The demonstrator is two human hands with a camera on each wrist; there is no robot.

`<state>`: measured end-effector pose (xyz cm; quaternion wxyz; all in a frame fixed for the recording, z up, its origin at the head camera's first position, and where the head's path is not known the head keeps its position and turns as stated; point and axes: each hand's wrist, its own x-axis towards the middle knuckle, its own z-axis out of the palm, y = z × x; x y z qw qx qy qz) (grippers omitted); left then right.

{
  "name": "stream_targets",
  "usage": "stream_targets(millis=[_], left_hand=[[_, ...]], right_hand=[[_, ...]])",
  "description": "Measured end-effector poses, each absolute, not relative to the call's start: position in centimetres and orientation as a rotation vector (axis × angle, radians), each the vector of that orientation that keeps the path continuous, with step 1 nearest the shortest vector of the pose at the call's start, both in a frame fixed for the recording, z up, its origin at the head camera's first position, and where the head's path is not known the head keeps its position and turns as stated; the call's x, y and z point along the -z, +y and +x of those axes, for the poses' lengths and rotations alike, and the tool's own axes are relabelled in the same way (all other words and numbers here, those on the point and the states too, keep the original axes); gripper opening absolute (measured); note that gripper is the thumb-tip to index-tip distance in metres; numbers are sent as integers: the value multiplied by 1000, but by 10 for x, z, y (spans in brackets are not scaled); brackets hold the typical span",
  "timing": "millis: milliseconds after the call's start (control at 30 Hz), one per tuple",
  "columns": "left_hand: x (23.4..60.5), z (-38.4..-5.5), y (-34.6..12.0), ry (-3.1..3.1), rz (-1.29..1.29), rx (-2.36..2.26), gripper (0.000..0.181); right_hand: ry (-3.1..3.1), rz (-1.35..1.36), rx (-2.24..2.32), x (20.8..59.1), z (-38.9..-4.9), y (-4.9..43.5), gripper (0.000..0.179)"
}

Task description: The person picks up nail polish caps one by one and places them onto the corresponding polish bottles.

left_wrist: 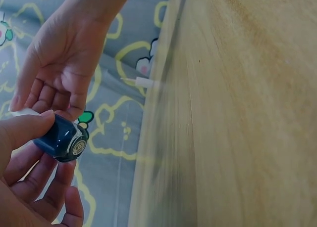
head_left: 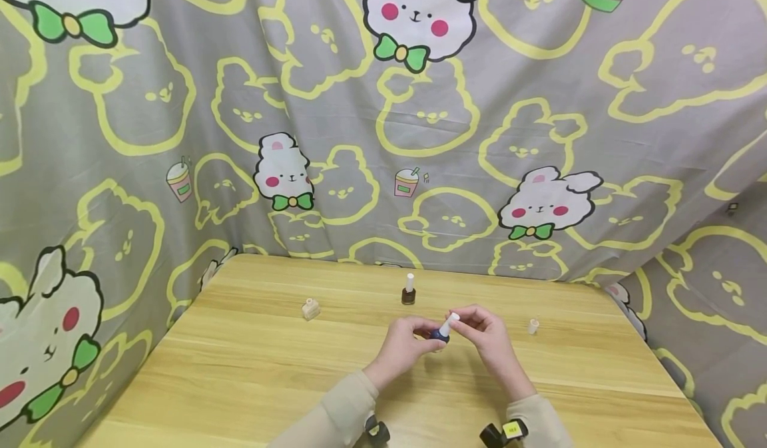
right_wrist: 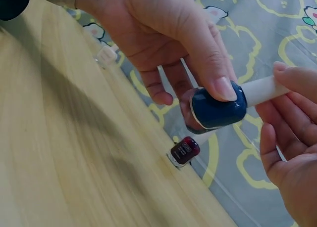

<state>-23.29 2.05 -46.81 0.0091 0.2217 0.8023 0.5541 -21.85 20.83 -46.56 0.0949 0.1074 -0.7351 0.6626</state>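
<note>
The blue bottle (head_left: 440, 337) is in the air over the counter (head_left: 252, 381), between the two hands. Its long axis is tilted: the base points down and to the left, and the white cap (head_left: 449, 325) points up and to the right. So the body is nearer to the left hand (head_left: 403, 349), which grips it with thumb and fingers, and the cap is nearer to the right hand (head_left: 487, 337), which pinches it. In the right wrist view, cap and body meet with no visible gap, and both hands lie roughly along this same axis.

Beyond the hands, a little to the left, the dark red bottle (head_left: 408, 295) stands upright with its white cap on. Farther left is the pale bottle (head_left: 310, 309), without cap. On the right, well apart, the loose cap (head_left: 532, 327) stands with its brush upward.

A round label (left_wrist: 79, 147) on the blue bottle's base carries small letters, which I cannot read surely. The dark red bottle has light print, also too small. A yellow sticker (head_left: 513, 429) near the right wrist is not readable.
</note>
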Motion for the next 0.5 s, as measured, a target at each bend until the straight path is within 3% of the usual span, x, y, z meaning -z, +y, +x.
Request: stream_targets(millis=[500], left_hand=[[471,-233,21,2504,721,-1765,20]], right_hand=[[-2027,101,-2003,466,-218,192,25]])
